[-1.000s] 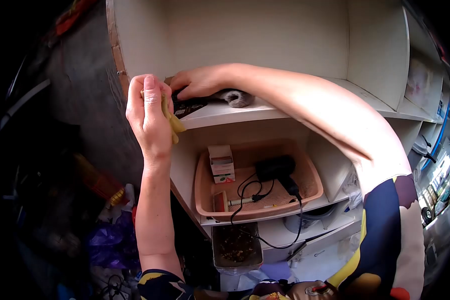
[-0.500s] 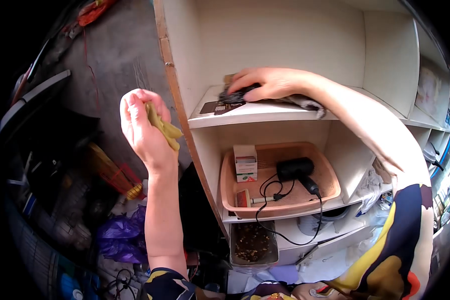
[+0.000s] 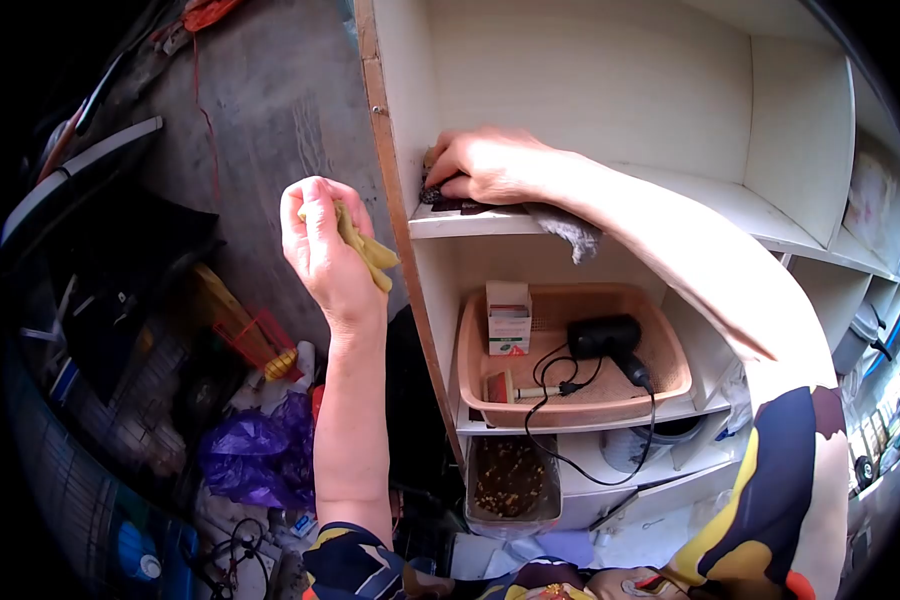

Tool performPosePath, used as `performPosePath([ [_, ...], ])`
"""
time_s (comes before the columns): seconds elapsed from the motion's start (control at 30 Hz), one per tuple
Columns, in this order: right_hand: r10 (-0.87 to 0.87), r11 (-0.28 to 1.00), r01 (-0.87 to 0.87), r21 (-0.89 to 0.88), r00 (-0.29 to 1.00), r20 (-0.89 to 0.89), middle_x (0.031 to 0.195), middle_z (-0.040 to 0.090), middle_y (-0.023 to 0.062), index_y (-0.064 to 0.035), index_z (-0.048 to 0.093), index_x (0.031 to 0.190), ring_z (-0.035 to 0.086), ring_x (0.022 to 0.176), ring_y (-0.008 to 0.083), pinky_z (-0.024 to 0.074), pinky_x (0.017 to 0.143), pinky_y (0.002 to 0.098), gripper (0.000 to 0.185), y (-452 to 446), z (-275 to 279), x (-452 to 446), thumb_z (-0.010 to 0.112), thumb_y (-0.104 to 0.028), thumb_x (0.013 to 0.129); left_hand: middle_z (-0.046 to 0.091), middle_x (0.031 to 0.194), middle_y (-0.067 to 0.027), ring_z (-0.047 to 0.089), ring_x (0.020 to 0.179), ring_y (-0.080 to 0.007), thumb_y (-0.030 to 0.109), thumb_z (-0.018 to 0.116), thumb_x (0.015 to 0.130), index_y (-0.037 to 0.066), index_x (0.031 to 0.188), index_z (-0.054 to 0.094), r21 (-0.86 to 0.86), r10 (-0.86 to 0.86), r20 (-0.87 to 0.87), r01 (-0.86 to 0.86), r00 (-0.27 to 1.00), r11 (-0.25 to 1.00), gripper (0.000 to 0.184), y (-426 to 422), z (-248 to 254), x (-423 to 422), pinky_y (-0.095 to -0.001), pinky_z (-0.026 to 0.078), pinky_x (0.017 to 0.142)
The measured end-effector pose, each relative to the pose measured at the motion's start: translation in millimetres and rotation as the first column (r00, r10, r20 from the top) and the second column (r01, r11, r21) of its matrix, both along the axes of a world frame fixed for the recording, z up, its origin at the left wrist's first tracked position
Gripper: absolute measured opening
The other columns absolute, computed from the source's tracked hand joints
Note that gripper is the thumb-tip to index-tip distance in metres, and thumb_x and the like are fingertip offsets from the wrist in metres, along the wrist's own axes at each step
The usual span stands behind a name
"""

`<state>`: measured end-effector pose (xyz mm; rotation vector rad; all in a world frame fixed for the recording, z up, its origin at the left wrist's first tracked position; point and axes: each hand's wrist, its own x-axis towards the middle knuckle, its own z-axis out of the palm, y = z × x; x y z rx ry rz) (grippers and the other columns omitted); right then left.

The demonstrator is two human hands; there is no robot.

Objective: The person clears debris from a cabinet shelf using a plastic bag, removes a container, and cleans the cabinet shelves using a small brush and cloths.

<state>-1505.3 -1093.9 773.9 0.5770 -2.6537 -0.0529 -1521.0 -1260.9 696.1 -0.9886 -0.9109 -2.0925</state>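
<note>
My left hand [image 3: 328, 245] is raised in front of the grey wall, fingers closed around a crumpled yellow cloth [image 3: 365, 248] whose end sticks out by the wrist. My right hand [image 3: 490, 167] presses a dark grey rag down on the upper white shelf [image 3: 650, 180], close to its left side wall. One end of the grey rag [image 3: 573, 232] hangs over the shelf's front edge below my wrist. Under the hand a dark flat patch shows at the shelf edge, partly covered. My right fingertips are bent over the rag and partly hidden.
Below, a pink plastic basket [image 3: 475, 385] holds a black hair dryer [image 3: 605, 338], a small white box [image 3: 509, 320] and a brush. The dryer's cord hangs over the front. A bin of brown bits [image 3: 510, 485] stands lower. Purple plastic bags [image 3: 255, 455] lie on the left.
My right hand has slid left with the grey rag into the shelf's corner, and the rag's end now droops over the edge. The view has shifted slightly; my left hand still grips the yellow cloth.
</note>
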Motion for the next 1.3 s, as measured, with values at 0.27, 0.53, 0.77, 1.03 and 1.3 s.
performPosePath([
  [0.27,0.148,0.986,-0.153,-0.072,0.986,-0.072,0.108,0.063,0.0063,-0.0109,0.071,0.099,0.059,0.102,0.0262,0.0461,0.089,0.0362,0.020,-3,-1,24,0.064,-0.019,0.081,0.046,0.069,-0.0019,0.037,0.053,-0.0069,0.019,0.041,0.099,0.008,0.083,0.044,-0.035,-0.027,0.024,0.027,0.999,0.999,0.020,16,-12,-9,-0.0204,0.029,0.046],
  [0.53,0.190,0.859,-0.107,-0.501,0.975,0.118,0.104,0.067,0.0111,-0.0034,0.063,0.113,0.060,0.101,0.0191,0.0454,0.090,0.0298,0.032,38,29,-17,0.063,-0.020,0.085,0.046,0.069,-0.0019,0.037,0.053,-0.0070,0.019,0.042,0.099,0.008,0.085,0.045,-0.054,-0.001,0.027,0.002,1.000,0.999,0.018,-15,-23,-6,-0.0211,0.029,0.047],
  [0.77,-0.270,0.920,0.297,-0.254,0.953,0.138,0.118,0.060,0.0124,-0.0036,0.050,0.128,0.054,0.116,0.0206,0.0508,0.089,0.0326,0.040,59,36,-29,0.052,-0.020,0.092,0.045,0.070,-0.0020,0.036,0.055,-0.0067,0.019,0.040,0.100,0.008,0.085,0.045,-0.076,0.079,0.037,-0.076,0.996,0.994,0.019,-53,-26,2,-0.0206,0.029,0.048],
  [1.03,-0.043,0.974,0.100,-0.203,0.962,0.270,0.137,0.046,0.0126,-0.0113,0.054,0.129,0.043,0.127,0.0246,0.0359,0.104,0.0331,0.051,29,29,6,0.057,-0.034,0.083,0.044,0.069,-0.0013,0.035,0.054,-0.0061,0.020,0.041,0.100,0.008,0.085,0.045,-0.092,0.080,0.022,-0.078,0.997,0.993,0.019,-61,-33,12,-0.0212,0.028,0.048],
  [1.3,0.260,0.965,-0.257,-0.046,0.927,0.270,0.116,0.061,0.0096,-0.0040,0.063,0.113,0.057,0.106,0.0232,0.0444,0.094,0.0327,0.031,-1,16,14,0.058,-0.014,0.084,0.046,0.070,-0.0012,0.037,0.054,-0.0059,0.019,0.042,0.099,0.008,0.085,0.045,-0.132,0.086,0.049,-0.079,0.995,0.988,0.018,-50,-37,15,-0.0204,0.029,0.048],
])
